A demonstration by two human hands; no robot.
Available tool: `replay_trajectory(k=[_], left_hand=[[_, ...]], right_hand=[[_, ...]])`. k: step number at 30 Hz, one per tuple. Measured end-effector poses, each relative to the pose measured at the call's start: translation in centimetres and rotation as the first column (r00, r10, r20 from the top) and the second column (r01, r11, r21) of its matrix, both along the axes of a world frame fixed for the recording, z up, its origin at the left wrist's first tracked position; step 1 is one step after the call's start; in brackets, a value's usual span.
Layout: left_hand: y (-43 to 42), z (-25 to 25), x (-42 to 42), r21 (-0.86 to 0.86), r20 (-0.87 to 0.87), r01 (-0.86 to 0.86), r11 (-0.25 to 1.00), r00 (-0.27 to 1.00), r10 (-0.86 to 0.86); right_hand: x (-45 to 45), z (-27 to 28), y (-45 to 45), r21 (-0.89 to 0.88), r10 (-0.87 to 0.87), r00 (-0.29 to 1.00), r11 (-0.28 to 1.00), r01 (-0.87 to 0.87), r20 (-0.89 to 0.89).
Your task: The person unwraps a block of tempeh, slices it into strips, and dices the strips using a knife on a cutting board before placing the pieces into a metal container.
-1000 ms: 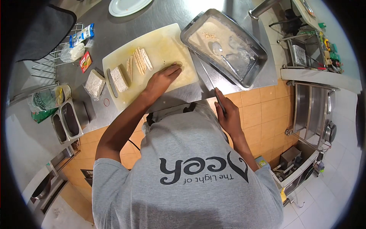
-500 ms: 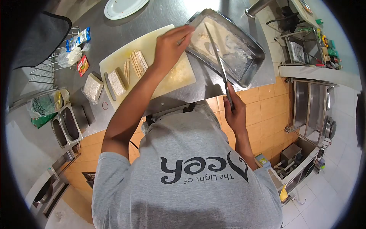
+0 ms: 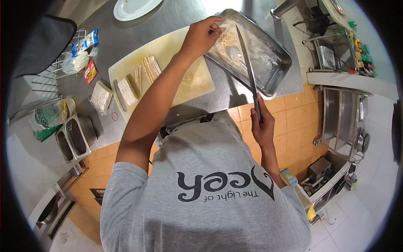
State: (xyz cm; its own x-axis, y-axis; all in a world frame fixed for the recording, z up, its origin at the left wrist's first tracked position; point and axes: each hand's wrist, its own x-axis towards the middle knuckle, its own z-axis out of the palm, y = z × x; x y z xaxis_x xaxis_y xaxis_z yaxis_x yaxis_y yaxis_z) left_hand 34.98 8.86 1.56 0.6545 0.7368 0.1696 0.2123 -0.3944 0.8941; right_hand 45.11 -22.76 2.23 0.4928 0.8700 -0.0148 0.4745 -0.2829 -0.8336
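Note:
My left hand (image 3: 204, 38) is over the left rim of a metal tray (image 3: 282, 77), its fingers apart with nothing between them. The tray holds pale batter with small crumbs (image 3: 228, 40) and a spoon (image 3: 235, 53). In my right hand (image 3: 263, 124) is the dark handle of a long knife (image 3: 247, 61), its blade pointing up over the tray. A cutting board (image 3: 197, 90) bears a tempeh block (image 3: 127, 90), several cut strips (image 3: 151, 68) and another knife (image 3: 119, 94) at its left edge.
A white plate (image 3: 133, 8) stands at the back of the metal table. Left of the board are a wrapped block (image 3: 100, 97), a red packet (image 3: 90, 72), a blue packet (image 3: 85, 42) and a red rubber band (image 3: 115, 116). Metal containers (image 3: 76, 135) sit at the lower left.
My left hand has gone from the board to the tray and its fingers have opened. The knife in my right hand has swung up over the tray. More crumbs lie in the batter.

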Motion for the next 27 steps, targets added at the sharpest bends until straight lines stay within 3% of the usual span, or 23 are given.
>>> replay_trajectory(k=[3, 7, 8, 10, 12, 15, 18, 19, 27], left_hand=[[0.0, 1.1, -0.8, 0.09, -0.08, 0.029, 0.996, 0.997, -0.022], [-0.3, -0.7, -4.8, 0.071, 0.031, -0.037, 0.997, 0.999, 0.035], [-0.8, -1.6, -6.4, 0.067, 0.041, -0.101, 0.993, 0.994, 0.098], [-2.4, -2.3, -10.0, 0.05, -0.11, -0.247, 0.968, 0.962, 0.251], [-5.2, -2.9, -12.7, 0.144, -0.167, -0.328, 0.934, 0.922, 0.35], [-9.1, -4.4, -14.5, -0.031, -0.127, -0.397, 0.917, 0.912, 0.39], [-10.9, -4.4, -13.9, 0.433, -0.209, -0.265, 0.862, 0.9, 0.382], [-11.5, -4.7, -13.4, 0.334, -0.233, -0.276, 0.901, 0.902, 0.363], [-12.6, -5.3, -13.3, 0.44, -0.42, -0.02, 0.898, 0.879, 0.225]], right_hand=[[-0.3, -0.1, -0.5, 0.002, 0.088, 0.996, 0.996, -0.088, -0.026], [-0.7, -0.3, -0.4, 0.116, 0.284, 0.956, 0.949, -0.292, 0.076], [-0.9, -0.4, -0.4, 0.073, 0.302, 0.952, 0.949, -0.306, 0.057], [-1.4, -0.6, -0.5, -0.013, 0.338, 0.941, 0.941, -0.338, 0.013], [-2.1, -0.9, -0.3, -0.085, 0.336, 0.942, 0.938, -0.335, -0.002], [-3.0, -0.4, -0.2, -0.213, 0.33, 0.941, 0.916, -0.339, -0.081], [-3.3, -0.8, -0.2, -0.184, 0.318, 0.942, 0.925, -0.334, -0.108], [-3.3, -1.2, -0.2, -0.124, 0.329, 0.941, 0.934, -0.336, -0.075], [-3.4, -2.0, -0.5, -0.045, 0.329, 0.94, 0.942, -0.333, -0.091]])
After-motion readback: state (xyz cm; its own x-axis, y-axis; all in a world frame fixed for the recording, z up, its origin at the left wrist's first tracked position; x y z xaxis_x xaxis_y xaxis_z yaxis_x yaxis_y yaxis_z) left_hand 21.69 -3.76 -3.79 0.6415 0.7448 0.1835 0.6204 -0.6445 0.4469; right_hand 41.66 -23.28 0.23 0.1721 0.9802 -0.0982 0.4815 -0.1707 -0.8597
